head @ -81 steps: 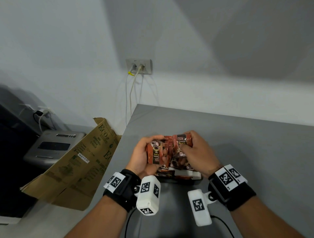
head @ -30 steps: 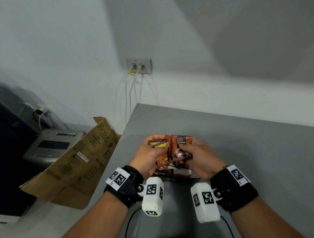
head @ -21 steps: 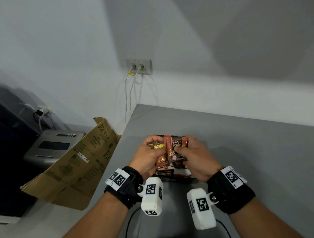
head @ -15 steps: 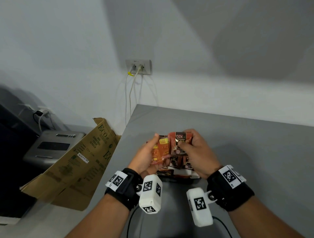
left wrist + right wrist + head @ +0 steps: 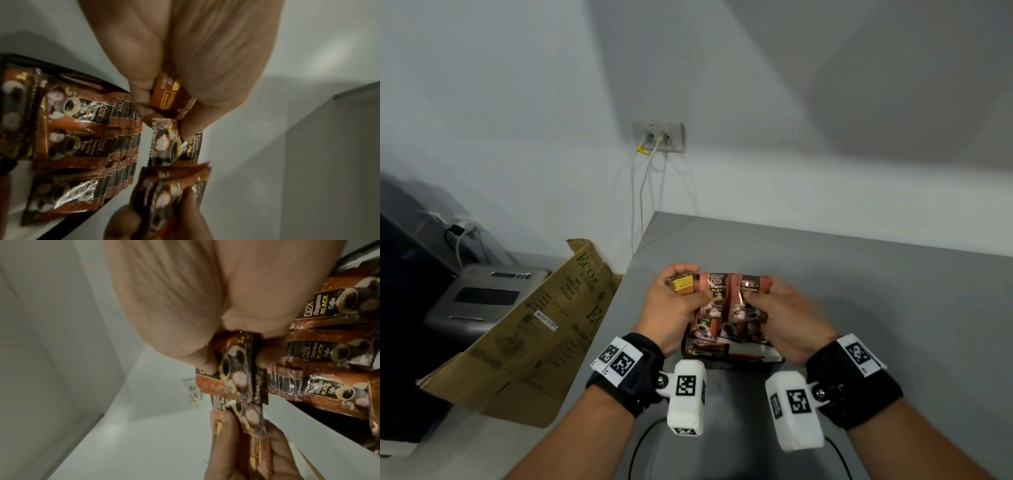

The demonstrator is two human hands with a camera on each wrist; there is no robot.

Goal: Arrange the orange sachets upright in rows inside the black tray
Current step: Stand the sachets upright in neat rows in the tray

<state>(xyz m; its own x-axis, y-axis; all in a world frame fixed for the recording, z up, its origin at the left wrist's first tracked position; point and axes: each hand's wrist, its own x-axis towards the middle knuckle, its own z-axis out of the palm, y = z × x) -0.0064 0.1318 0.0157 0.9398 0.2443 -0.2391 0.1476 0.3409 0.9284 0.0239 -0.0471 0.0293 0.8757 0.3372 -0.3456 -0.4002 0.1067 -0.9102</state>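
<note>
Both hands hover just above the black tray (image 5: 774, 364), which stands on the grey table near its left edge. Orange D2X sachets (image 5: 86, 129) stand upright in packed rows inside the tray (image 5: 68, 69). My left hand (image 5: 688, 298) grips a small bunch of sachets (image 5: 714, 301), one of them turned with its yellow label (image 5: 683, 286) up. My right hand (image 5: 753, 303) pinches a single sachet (image 5: 751, 291) right beside that bunch. In the right wrist view the thumb and fingers squeeze this sachet (image 5: 232, 365) in front of the filled rows (image 5: 329, 352).
A flattened cardboard box (image 5: 534, 329) leans off the table's left edge, with a grey device (image 5: 482, 298) behind it. A wall socket (image 5: 658, 136) with two cables sits above the table's far corner. Bare grey tabletop (image 5: 893, 308) spreads to the right.
The left hand turned its bunch, showing a yellow-labelled side. The right hand drew one sachet off the bunch and now holds it apart, just to the right.
</note>
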